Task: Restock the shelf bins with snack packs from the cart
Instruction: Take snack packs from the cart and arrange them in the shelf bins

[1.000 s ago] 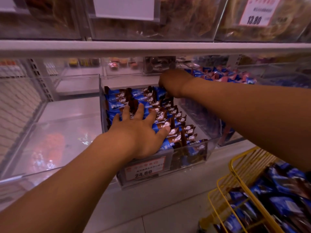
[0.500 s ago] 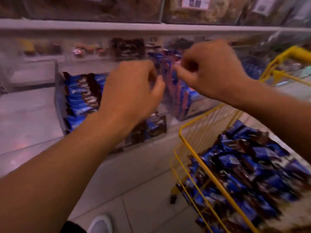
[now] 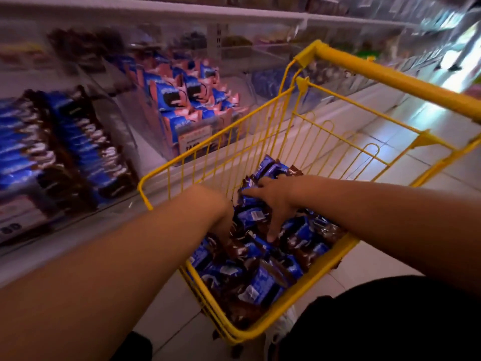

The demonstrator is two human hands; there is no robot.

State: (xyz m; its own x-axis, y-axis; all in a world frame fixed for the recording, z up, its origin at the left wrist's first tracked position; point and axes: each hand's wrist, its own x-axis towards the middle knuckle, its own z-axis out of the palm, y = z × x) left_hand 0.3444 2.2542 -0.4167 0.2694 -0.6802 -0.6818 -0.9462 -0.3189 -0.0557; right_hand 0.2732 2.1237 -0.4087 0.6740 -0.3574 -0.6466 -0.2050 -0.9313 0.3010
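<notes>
A yellow wire cart (image 3: 390, 76) stands by the shelf, its basket piled with blue-and-brown snack packs (image 3: 260, 282). Both my arms reach down into it. My left hand (image 3: 223, 220) is plunged among the packs, and its fingers are hidden. My right hand (image 3: 276, 201) lies spread on top of the pile, fingers pointing left and thumb pressed down between packs. At the left, the clear shelf bin (image 3: 130, 142) holds rows of the same blue-and-brown packs (image 3: 73, 142).
A neighbouring clear bin holds blue-and-pink packs (image 3: 182, 100) with a price tag (image 3: 194, 138) on its front. More bins line the shelf further right. Pale floor tiles (image 3: 390, 157) run beyond the cart. My dark clothing shows at the lower right.
Both hands have left the shelf bin and dropped into the cart's pile of packs. The view has swung right and down from the bin to the cart.
</notes>
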